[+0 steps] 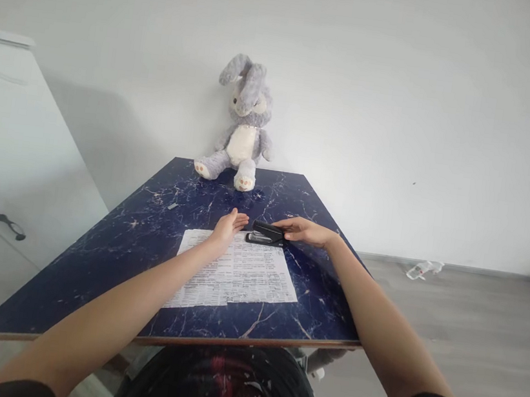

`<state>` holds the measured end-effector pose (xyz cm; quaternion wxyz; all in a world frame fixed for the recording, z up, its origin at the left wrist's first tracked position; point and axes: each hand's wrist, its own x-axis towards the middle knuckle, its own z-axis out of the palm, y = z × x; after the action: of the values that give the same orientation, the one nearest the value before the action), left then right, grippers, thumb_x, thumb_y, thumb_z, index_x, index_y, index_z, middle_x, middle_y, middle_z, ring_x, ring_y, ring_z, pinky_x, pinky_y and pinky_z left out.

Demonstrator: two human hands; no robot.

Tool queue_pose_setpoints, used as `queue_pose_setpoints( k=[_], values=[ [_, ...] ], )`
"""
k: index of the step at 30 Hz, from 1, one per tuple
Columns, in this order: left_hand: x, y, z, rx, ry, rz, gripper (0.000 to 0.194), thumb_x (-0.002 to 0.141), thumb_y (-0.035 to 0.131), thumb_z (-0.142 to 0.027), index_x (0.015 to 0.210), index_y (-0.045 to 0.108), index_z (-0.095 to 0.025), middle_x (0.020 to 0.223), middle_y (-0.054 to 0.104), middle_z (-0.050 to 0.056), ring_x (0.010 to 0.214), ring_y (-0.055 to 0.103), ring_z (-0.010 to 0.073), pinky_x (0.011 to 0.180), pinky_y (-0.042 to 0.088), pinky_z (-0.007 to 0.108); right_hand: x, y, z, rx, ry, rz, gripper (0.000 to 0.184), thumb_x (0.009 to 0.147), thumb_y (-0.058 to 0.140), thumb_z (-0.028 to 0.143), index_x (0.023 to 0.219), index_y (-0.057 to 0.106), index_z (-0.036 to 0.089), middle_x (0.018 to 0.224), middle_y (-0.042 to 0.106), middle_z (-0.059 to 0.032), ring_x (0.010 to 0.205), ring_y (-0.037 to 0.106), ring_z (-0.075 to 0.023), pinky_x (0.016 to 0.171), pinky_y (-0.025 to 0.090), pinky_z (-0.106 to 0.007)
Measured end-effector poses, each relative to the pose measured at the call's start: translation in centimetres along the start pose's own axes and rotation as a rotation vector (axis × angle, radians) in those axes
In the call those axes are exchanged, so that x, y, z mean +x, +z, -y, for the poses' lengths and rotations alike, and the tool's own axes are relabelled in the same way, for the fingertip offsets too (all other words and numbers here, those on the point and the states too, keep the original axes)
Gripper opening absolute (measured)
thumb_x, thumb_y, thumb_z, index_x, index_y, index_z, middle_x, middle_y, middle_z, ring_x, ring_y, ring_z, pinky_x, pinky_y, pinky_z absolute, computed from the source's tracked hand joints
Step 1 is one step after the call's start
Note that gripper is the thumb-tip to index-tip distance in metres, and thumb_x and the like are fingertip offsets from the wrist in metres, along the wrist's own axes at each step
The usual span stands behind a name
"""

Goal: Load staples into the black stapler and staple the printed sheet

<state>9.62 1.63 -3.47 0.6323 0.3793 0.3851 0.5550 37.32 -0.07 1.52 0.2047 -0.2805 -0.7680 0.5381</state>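
The light is soft and rather even on the wall; a weak shadow falls beside the cabinet. The papers look smeared, and the upper right corner darkens.

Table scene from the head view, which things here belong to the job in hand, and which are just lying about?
Seemingly in use:
- black stapler, right hand at one end
- printed papers, left hand above or on them

Apparently just lying about:
- plush rabbit, sitting by the wall
- small pale piece, too small to identify
- whitish item on the floor
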Motion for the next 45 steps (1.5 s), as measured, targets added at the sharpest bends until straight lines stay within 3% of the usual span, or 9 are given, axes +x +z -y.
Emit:
queue_pose_setpoints(
  k=[8, 15, 20, 26, 29, 33, 38, 42, 45],
  values=[
    [-0.3, 0.3, -0.4, -0.03, -0.027, -0.016, 0.047, 0.111, 0.048, -0.037, 0.084, 0.076, -0.012, 0.101, 0.079, 0.016, 0.094, 0.075, 0.0198, 0.106, 0.052, 0.036, 0.3, -1.0, -3.0, 0.369, 0.166, -0.079, 0.059, 0.072, 0.092, 0.027, 0.127, 0.077, 0.015, 0.125, 0.079, -0.0111, 0.117, 0.071, -0.0221, 0.112, 0.046, -0.036],
    [-0.4, 0.3, -0.6, -0.028, -0.031, -0.035, 0.05, 0.111, 0.046, -0.038, 0.083, 0.076, -0.011, 0.098, 0.08, 0.016, 0.091, 0.076, 0.0193, 0.103, 0.052, 0.035, 0.6, -1.8, -4.1, 0.425, 0.26, -0.16, 0.061, 0.065, 0.095, 0.018, 0.124, 0.078, 0.015, 0.122, 0.08, -0.0113, 0.115, 0.072, -0.0212, 0.109, 0.048, -0.034],
    [-0.1, 0.3, -0.5, 0.003, -0.022, -0.057, 0.05, 0.111, 0.046, -0.037, 0.08, 0.075, -0.012, 0.091, 0.08, 0.014, 0.085, 0.076, 0.0186, 0.099, 0.053, 0.034, 0.3, -1.5, -3.8, 0.362, 0.215, -0.163, 0.06, 0.067, 0.096, 0.026, 0.124, 0.078, 0.016, 0.119, 0.081, -0.0116, 0.115, 0.073, -0.0238, 0.113, 0.047, -0.04],
    [0.0, 0.1, -0.4, 0.011, -0.025, -0.04, 0.046, 0.108, 0.052, -0.042, 0.081, 0.075, -0.014, 0.091, 0.08, 0.015, 0.088, 0.076, 0.0214, 0.1, 0.054, 0.037, 0.2, -0.3, -2.1, 0.13, 0.023, -0.168, 0.057, 0.081, 0.088, 0.039, 0.133, 0.074, 0.02, 0.136, 0.073, -0.0135, 0.127, 0.068, -0.0286, 0.115, 0.048, -0.047],
    [0.0, 0.2, -0.4, -0.002, -0.019, -0.035, 0.047, 0.109, 0.05, -0.041, 0.08, 0.076, -0.013, 0.092, 0.08, 0.015, 0.088, 0.076, 0.0209, 0.099, 0.053, 0.036, 1.0, 0.7, -1.3, -0.123, -0.073, -0.163, 0.065, 0.081, 0.087, 0.042, 0.139, 0.069, 0.02, 0.138, 0.072, -0.0123, 0.127, 0.068, -0.0304, 0.11, 0.051, -0.046],
    [-0.2, 0.4, -0.5, -0.013, 0.0, -0.027, 0.046, 0.109, 0.05, -0.039, 0.081, 0.075, -0.013, 0.094, 0.08, 0.016, 0.093, 0.076, 0.0222, 0.101, 0.051, 0.036, 2.2, 2.3, -0.6, -0.557, -0.156, -0.211, 0.059, 0.083, 0.084, 0.037, 0.136, 0.069, 0.018, 0.122, 0.078, -0.0092, 0.105, 0.074, -0.0265, 0.093, 0.056, -0.036],
    [-0.9, 0.5, -1.4, -0.127, -0.072, -0.061, 0.041, 0.11, 0.047, -0.038, 0.088, 0.072, -0.014, 0.096, 0.079, 0.015, 0.1, 0.076, 0.0233, 0.104, 0.051, 0.038, 2.6, 3.4, -0.3, -0.758, -0.227, -0.36, 0.041, 0.089, 0.074, 0.025, 0.129, 0.072, 0.019, 0.109, 0.081, -0.0053, 0.086, 0.076, -0.0209, 0.08, 0.057, -0.03],
    [-1.6, 0.6, -2.1, -0.277, -0.198, -0.023, 0.042, 0.11, 0.043, -0.044, 0.093, 0.066, -0.014, 0.093, 0.075, 0.016, 0.095, 0.076, 0.0274, 0.1, 0.057, 0.044, 2.9, 4.1, -0.3, -0.93, -0.355, -0.564, 0.045, 0.094, 0.063, 0.014, 0.138, 0.068, 0.022, 0.127, 0.077, -0.0081, 0.112, 0.075, -0.0249, 0.097, 0.058, -0.036],
    [-1.9, 0.8, -2.3, -0.301, -0.253, 0.042, 0.045, 0.11, 0.042, -0.048, 0.095, 0.067, -0.014, 0.092, 0.073, 0.016, 0.091, 0.076, 0.0281, 0.095, 0.061, 0.046, 3.3, 4.5, -0.2, -1.126, -0.478, -0.605, 0.048, 0.097, 0.053, 0.005, 0.138, 0.069, 0.024, 0.135, 0.074, -0.0084, 0.132, 0.066, -0.027, 0.107, 0.054, -0.044]
  ],
)
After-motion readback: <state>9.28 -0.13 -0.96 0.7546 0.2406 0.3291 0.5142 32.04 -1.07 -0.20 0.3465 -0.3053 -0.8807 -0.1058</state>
